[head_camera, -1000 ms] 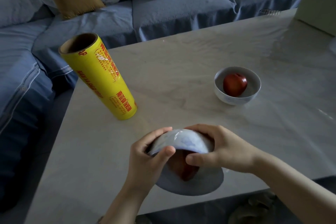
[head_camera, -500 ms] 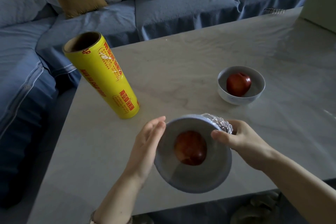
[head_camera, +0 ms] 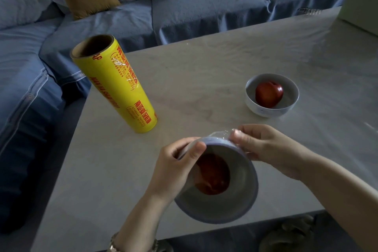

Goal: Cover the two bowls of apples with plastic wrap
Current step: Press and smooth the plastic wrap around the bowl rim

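Observation:
A white near bowl (head_camera: 229,202) with a red apple (head_camera: 213,176) inside is tilted toward me near the table's front edge, with clear plastic wrap (head_camera: 222,135) stretched over its mouth. My left hand (head_camera: 173,168) grips the bowl's left rim, thumb over the edge. My right hand (head_camera: 263,147) pinches bunched wrap against the bowl's far right side. A second white bowl (head_camera: 263,108) holding a red apple (head_camera: 269,94) sits uncovered further back on the right. The yellow plastic wrap roll (head_camera: 116,86) stands upright at the left.
The pale marble table (head_camera: 204,71) carries everything. A blue sofa (head_camera: 204,8) with cushions runs behind and to the left. A pale box (head_camera: 360,4) sits at the far right corner. Something lies on the floor (head_camera: 286,235) below the table's front edge.
The bowl went from bottom-up under both hands to mouth-toward-me. My left hand, briefly flat beside it, now grips the rim again, and my right hand presses wrap at the far side.

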The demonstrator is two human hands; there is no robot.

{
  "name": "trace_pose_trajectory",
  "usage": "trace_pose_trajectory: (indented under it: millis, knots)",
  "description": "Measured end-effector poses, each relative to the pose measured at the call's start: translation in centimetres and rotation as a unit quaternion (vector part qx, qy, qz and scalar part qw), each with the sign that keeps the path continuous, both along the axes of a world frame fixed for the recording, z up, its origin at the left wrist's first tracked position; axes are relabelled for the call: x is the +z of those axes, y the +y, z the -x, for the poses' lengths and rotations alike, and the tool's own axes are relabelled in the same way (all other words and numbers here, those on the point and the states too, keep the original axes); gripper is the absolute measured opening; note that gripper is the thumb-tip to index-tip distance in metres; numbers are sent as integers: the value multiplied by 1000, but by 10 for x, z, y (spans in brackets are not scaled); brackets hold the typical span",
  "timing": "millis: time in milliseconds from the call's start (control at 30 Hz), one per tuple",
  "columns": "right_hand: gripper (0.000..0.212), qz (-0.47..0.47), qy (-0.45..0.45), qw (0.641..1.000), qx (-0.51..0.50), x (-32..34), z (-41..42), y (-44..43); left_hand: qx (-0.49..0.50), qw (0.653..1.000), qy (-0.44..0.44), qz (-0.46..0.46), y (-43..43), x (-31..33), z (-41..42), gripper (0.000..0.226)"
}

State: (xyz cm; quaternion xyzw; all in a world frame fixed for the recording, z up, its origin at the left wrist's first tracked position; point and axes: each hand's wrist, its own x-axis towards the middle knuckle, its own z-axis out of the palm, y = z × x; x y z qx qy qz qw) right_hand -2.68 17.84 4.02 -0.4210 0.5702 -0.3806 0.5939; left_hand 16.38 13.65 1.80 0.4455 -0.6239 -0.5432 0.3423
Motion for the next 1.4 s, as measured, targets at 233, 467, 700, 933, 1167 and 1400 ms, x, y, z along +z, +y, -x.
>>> trace_pose_trajectory:
  millis: [233, 467, 700, 933, 1167, 1400]
  knots:
    - [50, -33, 36, 998, 42, 5, 3, -3, -37, 999, -19, 7, 3, 6, -4, 62]
    - [26, 23, -128, 988, -84, -1, 6, -3, -85, 995, -44, -1, 4, 8, -7, 48]
    - [24, 36, -157, 978, -133, -9, -6, -4, -134, 989, -54, -13, 8, 8, -6, 52]
    - [19, 46, -5, 989, -141, -16, -19, -6, -156, 987, -22, 26, 15, 12, -6, 44]
    - [26, -19, 44, 993, -112, -20, -22, 2, -125, 989, 2, 79, 23, 7, -8, 46]
    - [22, -52, 99, 993, -46, -20, -13, 2, -98, 993, 2, 69, 25, 3, -8, 37]
